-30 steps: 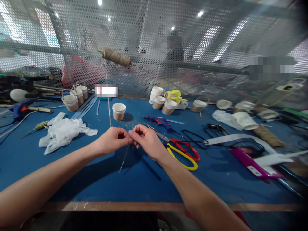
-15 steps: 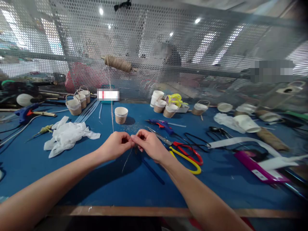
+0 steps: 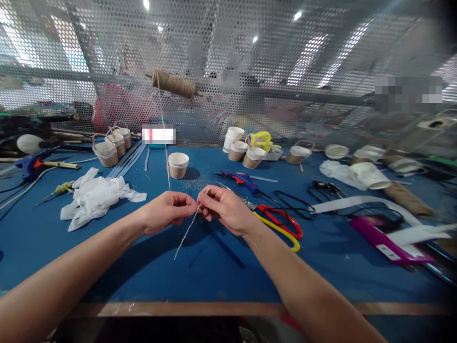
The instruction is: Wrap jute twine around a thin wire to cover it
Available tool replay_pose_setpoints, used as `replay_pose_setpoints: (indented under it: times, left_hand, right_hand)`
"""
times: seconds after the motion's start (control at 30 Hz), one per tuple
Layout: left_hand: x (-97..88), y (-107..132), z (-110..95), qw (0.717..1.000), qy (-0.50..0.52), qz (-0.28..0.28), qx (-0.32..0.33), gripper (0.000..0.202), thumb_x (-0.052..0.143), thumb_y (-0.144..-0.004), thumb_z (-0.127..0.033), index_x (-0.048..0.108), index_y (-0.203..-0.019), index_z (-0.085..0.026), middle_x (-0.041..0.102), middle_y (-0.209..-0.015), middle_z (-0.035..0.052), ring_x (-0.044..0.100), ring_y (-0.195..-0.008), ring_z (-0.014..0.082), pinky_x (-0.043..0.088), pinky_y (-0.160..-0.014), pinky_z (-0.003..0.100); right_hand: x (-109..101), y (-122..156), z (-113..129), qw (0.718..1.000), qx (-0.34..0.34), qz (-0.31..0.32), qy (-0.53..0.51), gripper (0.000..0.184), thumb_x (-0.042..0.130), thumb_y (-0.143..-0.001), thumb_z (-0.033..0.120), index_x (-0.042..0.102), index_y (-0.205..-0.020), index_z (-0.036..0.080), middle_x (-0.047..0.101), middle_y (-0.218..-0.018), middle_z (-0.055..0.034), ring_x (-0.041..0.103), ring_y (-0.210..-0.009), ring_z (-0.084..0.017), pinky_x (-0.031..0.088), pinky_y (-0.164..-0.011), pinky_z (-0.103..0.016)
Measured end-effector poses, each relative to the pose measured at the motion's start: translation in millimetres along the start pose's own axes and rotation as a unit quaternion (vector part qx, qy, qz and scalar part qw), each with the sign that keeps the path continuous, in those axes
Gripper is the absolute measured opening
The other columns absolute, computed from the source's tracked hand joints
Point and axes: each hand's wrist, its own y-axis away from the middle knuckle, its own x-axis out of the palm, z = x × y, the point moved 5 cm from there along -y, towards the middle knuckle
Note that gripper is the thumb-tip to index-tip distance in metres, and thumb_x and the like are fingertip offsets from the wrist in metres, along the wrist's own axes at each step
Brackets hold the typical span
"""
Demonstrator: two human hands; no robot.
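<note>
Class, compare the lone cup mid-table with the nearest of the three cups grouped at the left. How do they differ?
The lone cup shows no handle; the nearest left cup has an arched one.
The lone cup stands apart; the nearest left cup stands close to two others.
The lone cup is right of the hanging twine; the nearest left cup is left of it.
Both are upright, white above and brown below.

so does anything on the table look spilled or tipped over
Pale specks lie scattered on the blue tabletop between the lone small pot and the right hand, like spilled crumbs. Towards the right, a white cup seems tipped on its side, unlike that upright pot.
</note>
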Motion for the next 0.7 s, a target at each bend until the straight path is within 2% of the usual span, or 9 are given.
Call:
replay_pose_setpoints:
  times: [0.13, 0.3, 0.37, 0.53, 0.7]
  left_hand:
    - [-2.5, 2, -8, 0.985, -0.161, -0.011, 0.067, 0.013, 0.05, -0.074, -0.025, 0.05, -0.069, -0.014, 0.046, -0.061, -0.0037, 0.035, -0.054, 0.0061, 0.028, -0.05, 0.02]
    - [-4.8, 5, -14, 0.93, -0.33, -0.101, 0.125, 0.011, 0.047, -0.074, -0.021, 0.049, -0.066, -0.014, 0.049, -0.062, -0.002, 0.04, -0.057, 0.0086, 0.031, -0.053, 0.021]
    - [-4.7, 5, -14, 0.927, -0.335, -0.11, 0.126, 0.012, 0.046, -0.075, -0.022, 0.049, -0.066, -0.014, 0.049, -0.062, -0.0016, 0.04, -0.057, 0.0089, 0.031, -0.052, 0.021]
    - [-3.8, 2, -8, 0.965, -0.241, -0.072, 0.069, 0.019, 0.046, -0.075, -0.031, 0.05, -0.067, -0.014, 0.044, -0.056, -0.0039, 0.034, -0.051, 0.0074, 0.028, -0.048, 0.021]
    - [-3.0, 2, -7, 0.975, -0.199, -0.092, 0.043, 0.018, 0.053, -0.069, -0.03, 0.048, -0.063, -0.014, 0.044, -0.054, -0.0045, 0.035, -0.05, 0.0066, 0.027, -0.047, 0.02]
  right_hand:
    - [0, 0, -2, 0.999, 0.006, 0.007, 0.033, 0.027, 0.061, -0.07, 0.039, 0.049, -0.066, 0.015, 0.046, -0.051, 0.0055, 0.042, -0.045, -0.005, 0.035, -0.043, -0.018]
    - [-1, 0, -5, 0.998, 0.017, -0.003, 0.052, 0.029, 0.058, -0.072, 0.042, 0.047, -0.066, 0.015, 0.045, -0.048, 0.006, 0.04, -0.043, -0.005, 0.034, -0.043, -0.018]
    - [-1, -1, -5, 0.998, 0.017, -0.009, 0.055, 0.03, 0.057, -0.072, 0.043, 0.047, -0.066, 0.015, 0.045, -0.048, 0.0061, 0.04, -0.042, -0.005, 0.034, -0.043, -0.018]
    - [-1, 0, -3, 0.995, -0.009, -0.027, 0.097, 0.03, 0.056, -0.072, 0.044, 0.046, -0.065, 0.016, 0.045, -0.049, 0.0058, 0.04, -0.042, -0.006, 0.034, -0.042, -0.02]
    - [1, 1, -1, 0.989, -0.018, -0.056, 0.138, 0.03, 0.055, -0.074, 0.043, 0.046, -0.065, 0.016, 0.045, -0.047, 0.0056, 0.04, -0.041, -0.006, 0.033, -0.042, -0.02]
